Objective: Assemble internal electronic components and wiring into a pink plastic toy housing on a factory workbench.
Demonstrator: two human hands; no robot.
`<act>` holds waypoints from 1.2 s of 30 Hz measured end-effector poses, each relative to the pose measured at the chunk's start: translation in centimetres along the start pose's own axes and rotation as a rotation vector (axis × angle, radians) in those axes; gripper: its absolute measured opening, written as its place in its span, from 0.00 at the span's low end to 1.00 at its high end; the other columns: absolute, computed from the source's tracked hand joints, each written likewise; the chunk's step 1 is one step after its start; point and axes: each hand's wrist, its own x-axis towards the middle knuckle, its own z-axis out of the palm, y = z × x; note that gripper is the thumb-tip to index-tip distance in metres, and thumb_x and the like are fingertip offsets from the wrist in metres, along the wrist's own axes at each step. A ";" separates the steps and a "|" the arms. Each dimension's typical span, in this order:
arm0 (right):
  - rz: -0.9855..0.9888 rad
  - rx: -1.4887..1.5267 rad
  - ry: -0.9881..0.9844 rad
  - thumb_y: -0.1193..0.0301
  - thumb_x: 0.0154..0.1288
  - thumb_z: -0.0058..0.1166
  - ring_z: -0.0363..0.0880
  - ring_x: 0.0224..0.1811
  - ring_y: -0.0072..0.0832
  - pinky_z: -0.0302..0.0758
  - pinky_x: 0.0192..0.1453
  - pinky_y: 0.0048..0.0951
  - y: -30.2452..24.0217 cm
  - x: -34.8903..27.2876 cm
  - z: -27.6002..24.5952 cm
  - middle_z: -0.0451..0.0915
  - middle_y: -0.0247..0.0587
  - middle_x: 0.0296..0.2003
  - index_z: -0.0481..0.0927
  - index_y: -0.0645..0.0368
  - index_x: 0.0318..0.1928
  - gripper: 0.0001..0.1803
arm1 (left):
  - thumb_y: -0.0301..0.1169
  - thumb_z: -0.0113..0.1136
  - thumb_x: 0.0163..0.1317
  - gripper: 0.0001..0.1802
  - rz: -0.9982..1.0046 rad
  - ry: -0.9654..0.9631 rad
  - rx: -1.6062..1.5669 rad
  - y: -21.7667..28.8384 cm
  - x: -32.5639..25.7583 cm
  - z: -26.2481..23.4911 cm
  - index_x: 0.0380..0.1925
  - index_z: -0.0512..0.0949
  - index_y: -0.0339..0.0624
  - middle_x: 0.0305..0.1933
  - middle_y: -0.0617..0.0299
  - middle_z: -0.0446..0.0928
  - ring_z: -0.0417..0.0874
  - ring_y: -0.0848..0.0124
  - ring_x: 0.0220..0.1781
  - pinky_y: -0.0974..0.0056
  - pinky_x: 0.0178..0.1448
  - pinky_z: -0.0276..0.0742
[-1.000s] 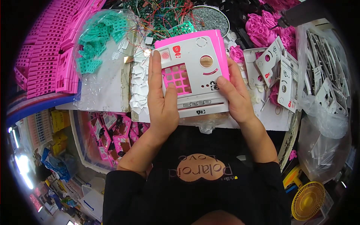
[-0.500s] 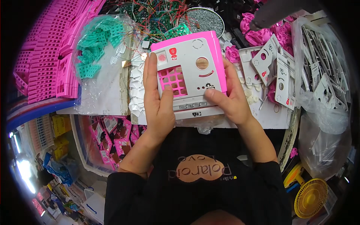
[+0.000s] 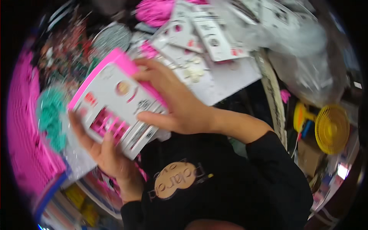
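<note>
Both my hands hold a pink-and-white plastic toy housing (image 3: 109, 82), tilted in front of my chest. Its white face carries a round hole, red printed marks and a square window crossed by a pink grid. My left hand (image 3: 109, 155) grips the lower left side, the thumb beside the grid window and the fingers along the edge. On the opposite side my right hand (image 3: 182, 105) has its thumb on the white face and its fingers round the pink rim. Motion blurs the picture, and the back of the housing is hidden.
Pink plastic parts (image 3: 28, 138) are stacked at far left, beside bagged teal keypads (image 3: 53, 120). Wires (image 3: 65, 53) and a round tin of small metal pieces (image 3: 113, 40) lie behind. White panels (image 3: 212, 36) and pale buttons (image 3: 195, 71) cover the table; a yellow fan (image 3: 331, 128) stands right.
My view has swung, so the table and its parts appear turned and shifted. The housing appears lower, further left and tilted. Both hands still hold it.
</note>
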 end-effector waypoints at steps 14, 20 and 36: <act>0.511 0.965 0.253 0.77 0.63 0.65 0.83 0.54 0.29 0.78 0.60 0.33 -2.9 -11.9 -13.6 0.84 0.41 0.48 0.76 0.61 0.54 0.19 | 0.32 0.45 0.79 0.29 -0.116 -0.100 -0.284 -0.4 2.3 -3.5 0.75 0.58 0.28 0.37 0.66 0.69 0.72 0.73 0.41 0.64 0.50 0.74; 0.820 -0.747 -0.071 0.70 0.65 0.64 0.83 0.35 0.29 0.79 0.48 0.29 -2.8 -17.6 -21.2 0.87 0.41 0.38 0.77 0.59 0.56 0.20 | 0.34 0.44 0.80 0.28 -0.112 -0.035 -0.287 -0.3 3.5 -6.0 0.74 0.60 0.28 0.40 0.62 0.72 0.71 0.73 0.44 0.64 0.51 0.74; -0.176 -0.784 0.479 0.73 0.56 0.61 0.77 0.48 0.41 0.74 0.58 0.38 3.7 0.8 -15.2 0.85 0.41 0.42 0.87 0.56 0.52 0.20 | 0.40 0.45 0.80 0.20 -0.598 -0.083 -0.589 -1.8 1.1 -4.4 0.61 0.71 0.38 0.33 0.68 0.64 0.67 0.73 0.40 0.67 0.46 0.72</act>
